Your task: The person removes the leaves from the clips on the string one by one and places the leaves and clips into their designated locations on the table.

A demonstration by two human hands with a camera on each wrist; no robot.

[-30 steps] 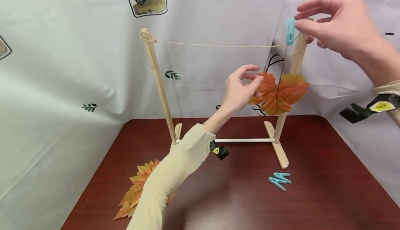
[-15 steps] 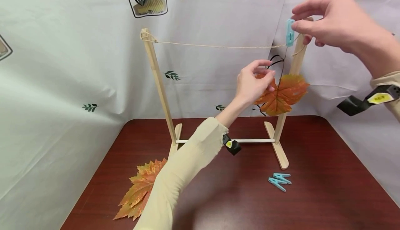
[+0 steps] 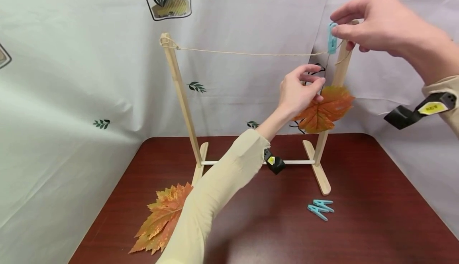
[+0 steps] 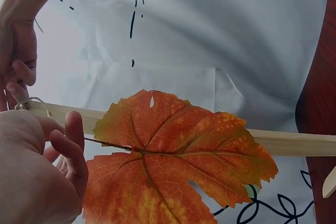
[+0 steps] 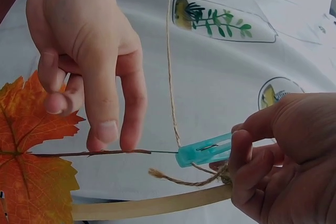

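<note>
A light-blue clothespin [image 3: 332, 39] stands upright on the string [image 5: 170, 72], with the stem of an orange artificial maple leaf [image 3: 324, 108] at its lower end. My right hand [image 3: 383, 27] pinches the clothespin's upper end between thumb and fingers. The leaf hangs below on its thin brown stem [image 5: 121, 152]. Beside that stem is my left hand [image 3: 297, 90], its thumb and fingers loosely bent with a gap between them. In the right wrist view its fingertips [image 5: 107, 131] reach the stem; whether they press on it is unclear.
The string runs between two posts of a wooden frame [image 3: 181, 88] joined by a white rod [image 3: 297, 162]. Two more blue clothespins [image 3: 320, 209] lie on the dark red table [image 3: 362, 224]. More maple leaves [image 3: 161, 220] lie at the left, partly behind my left sleeve.
My left hand has moved right, from the leaf's left edge to its stem. The right hand has shifted slightly left onto the clothespin. Leaf and clothespin have hardly moved.
</note>
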